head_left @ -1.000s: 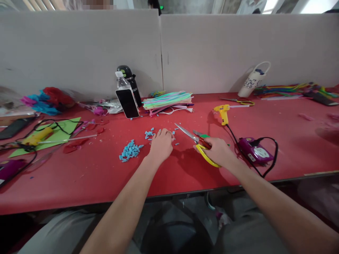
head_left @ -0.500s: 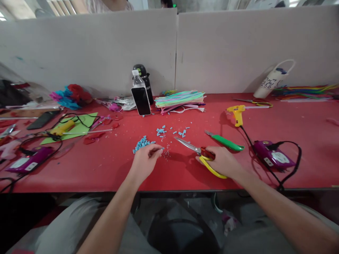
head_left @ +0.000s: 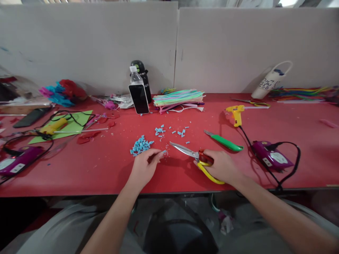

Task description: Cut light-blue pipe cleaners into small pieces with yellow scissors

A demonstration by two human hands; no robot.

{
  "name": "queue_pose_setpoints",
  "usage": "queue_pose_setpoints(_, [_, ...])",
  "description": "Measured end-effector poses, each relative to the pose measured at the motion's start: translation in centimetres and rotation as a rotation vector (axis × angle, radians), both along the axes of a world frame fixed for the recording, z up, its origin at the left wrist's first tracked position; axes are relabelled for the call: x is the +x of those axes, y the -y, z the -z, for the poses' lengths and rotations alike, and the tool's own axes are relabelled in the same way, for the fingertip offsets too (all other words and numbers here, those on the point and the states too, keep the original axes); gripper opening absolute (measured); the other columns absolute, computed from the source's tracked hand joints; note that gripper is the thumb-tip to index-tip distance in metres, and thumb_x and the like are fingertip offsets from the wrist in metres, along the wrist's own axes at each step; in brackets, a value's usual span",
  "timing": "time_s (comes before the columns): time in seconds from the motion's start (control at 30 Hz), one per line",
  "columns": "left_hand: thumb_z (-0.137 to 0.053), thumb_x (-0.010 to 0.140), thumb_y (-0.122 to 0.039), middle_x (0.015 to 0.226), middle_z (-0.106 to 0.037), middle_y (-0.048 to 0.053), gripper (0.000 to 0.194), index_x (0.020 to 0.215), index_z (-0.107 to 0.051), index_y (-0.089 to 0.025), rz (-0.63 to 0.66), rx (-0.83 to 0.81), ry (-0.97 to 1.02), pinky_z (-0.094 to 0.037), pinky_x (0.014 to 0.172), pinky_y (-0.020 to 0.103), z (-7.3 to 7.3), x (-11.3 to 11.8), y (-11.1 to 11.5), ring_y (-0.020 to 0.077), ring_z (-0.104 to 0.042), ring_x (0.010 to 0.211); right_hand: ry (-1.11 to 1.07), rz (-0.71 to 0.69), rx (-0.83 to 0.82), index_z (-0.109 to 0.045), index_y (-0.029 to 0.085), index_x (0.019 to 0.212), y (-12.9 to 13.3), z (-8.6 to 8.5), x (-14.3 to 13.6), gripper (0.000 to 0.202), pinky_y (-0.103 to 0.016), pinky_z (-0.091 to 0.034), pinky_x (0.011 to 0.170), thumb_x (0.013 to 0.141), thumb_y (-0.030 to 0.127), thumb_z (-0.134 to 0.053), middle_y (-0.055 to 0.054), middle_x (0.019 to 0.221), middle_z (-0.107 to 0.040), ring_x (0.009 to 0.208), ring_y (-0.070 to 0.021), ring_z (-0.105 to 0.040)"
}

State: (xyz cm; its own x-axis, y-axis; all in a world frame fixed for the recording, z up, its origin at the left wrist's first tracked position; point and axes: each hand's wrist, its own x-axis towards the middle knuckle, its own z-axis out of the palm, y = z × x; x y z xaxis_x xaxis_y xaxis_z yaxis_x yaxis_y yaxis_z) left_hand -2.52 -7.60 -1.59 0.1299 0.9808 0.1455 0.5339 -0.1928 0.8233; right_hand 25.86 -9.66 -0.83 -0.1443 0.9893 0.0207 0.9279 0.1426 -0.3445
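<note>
Between thumb and fingertips, my left hand pinches a small blue piece. A pile of blue pieces lies just beyond that hand. My right hand is wrapped round the handles of scissors with one red and one yellow grip. Their blades point left toward the pinched piece without touching it. Loose blue pieces and pale crumbs are scattered on the red table beyond both hands.
A green cutter, a yellow glue gun and a purple power box stand to the right. Behind are a phone against a bottle and bundled pipe cleaners. Cables, green paper and another glue gun lie left.
The view has shifted slightly. My left hand has lowered a little, and more of the blue piece shows at its fingertips. The scissors have moved slightly left, closer to it.
</note>
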Motion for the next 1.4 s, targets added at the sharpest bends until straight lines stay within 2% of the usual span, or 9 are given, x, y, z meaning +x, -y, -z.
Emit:
queue_pose_setpoints(0.17, [-0.045,0.093,-0.036,0.074,-0.064,0.002,0.023,0.085,-0.059,-0.019,0.019,0.071,-0.075,-0.046,0.064,0.025,-0.3,0.3,0.4,0.0152,-0.060,0.068,0.051,-0.009,0.004,-0.055,0.023,0.075,0.0,-0.1,-0.2,0.024,-0.026,-0.026,0.055,0.079,0.047,-0.057,-0.003,0.071,-0.067,0.065,-0.0182,-0.059])
queue_pose_setpoints(0.27, [-0.039,0.096,-0.033,0.078,-0.061,0.003,0.024,0.083,-0.054,-0.019,0.029,0.140,-0.158,-0.043,0.068,0.026,-0.8,0.7,0.9,0.0152,-0.057,0.071,0.064,-0.027,0.015,-0.054,0.023,0.076,0.1,-0.2,-0.1,0.022,-0.026,-0.025,0.055,0.079,0.045,-0.056,-0.002,0.073,-0.067,0.066,-0.0183,-0.060])
queue_pose_setpoints(0.53, [-0.035,0.097,-0.026,0.080,-0.059,0.004,0.021,0.084,-0.049,-0.020,0.050,0.218,-0.297,-0.041,0.070,0.028,-0.9,1.3,1.4,0.0171,-0.056,0.074,0.065,-0.077,0.024,-0.046,0.023,0.069,0.0,0.2,0.2,0.028,-0.026,-0.022,0.053,0.078,0.047,-0.056,0.000,0.065,-0.061,0.058,-0.0155,-0.053])
queue_pose_setpoints(0.73, [-0.036,0.096,-0.026,0.090,-0.064,0.007,0.019,0.093,-0.054,-0.020,0.095,0.244,-0.626,-0.037,0.056,0.028,-0.3,2.9,1.9,0.0188,-0.062,0.076,0.044,-0.036,0.074,-0.045,0.023,0.068,0.1,0.9,0.3,0.030,-0.026,-0.025,0.054,0.080,0.049,-0.055,-0.001,0.063,-0.060,0.056,-0.0153,-0.051])
queue_pose_setpoints(0.87, [-0.035,0.096,-0.028,0.089,-0.065,0.006,0.021,0.093,-0.054,-0.020,0.119,0.235,-0.665,-0.033,0.053,0.027,-0.3,3.6,2.1,0.0180,-0.062,0.075,0.038,-0.027,0.086,-0.050,0.023,0.071,0.0,1.4,0.4,0.029,-0.026,-0.026,0.054,0.080,0.050,-0.056,-0.002,0.065,-0.063,0.057,-0.0162,-0.053])
queue_pose_setpoints(1.0, [-0.035,0.097,-0.027,0.090,-0.063,0.005,0.020,0.092,-0.053,-0.020,0.114,0.193,-0.544,-0.033,0.057,0.026,-0.7,3.3,1.8,0.0175,-0.059,0.076,0.028,-0.035,0.090,-0.052,0.023,0.071,0.0,1.6,0.5,0.028,-0.026,-0.026,0.054,0.079,0.050,-0.056,-0.003,0.066,-0.064,0.056,-0.0165,-0.053])
queue_pose_setpoints(1.13, [-0.036,0.097,-0.031,0.073,-0.053,0.000,0.024,0.081,-0.048,-0.019,0.037,0.119,-0.141,-0.036,0.064,0.025,-0.9,2.2,0.9,0.0135,-0.050,0.068,0.017,-0.041,0.093,-0.048,0.024,0.069,0.1,1.3,0.5,0.027,-0.026,-0.025,0.054,0.078,0.048,-0.057,-0.001,0.062,-0.061,0.055,-0.0156,-0.051])
queue_pose_setpoints(1.23, [-0.040,0.096,-0.035,0.063,-0.038,-0.004,0.027,0.075,-0.045,-0.019,-0.010,0.015,0.146,-0.032,0.057,0.023,-0.5,1.5,0.3,0.0099,-0.039,0.058,0.005,-0.060,0.071,-0.047,0.024,0.069,0.1,0.9,0.5,0.028,-0.026,-0.024,0.053,0.077,0.048,-0.058,0.000,0.062,-0.059,0.054,-0.0150,-0.050])
queue_pose_setpoints(1.4, [-0.048,0.092,-0.035,0.057,-0.035,-0.005,0.029,0.069,-0.046,-0.017,0.028,-0.110,0.378,-0.025,0.049,0.022,-0.2,1.4,0.0,0.0074,-0.033,0.051,0.026,-0.067,0.058,-0.047,0.024,0.069,0.0,0.8,0.4,0.026,-0.026,-0.023,0.052,0.078,0.046,-0.057,0.001,0.062,-0.059,0.054,-0.0144,-0.048])
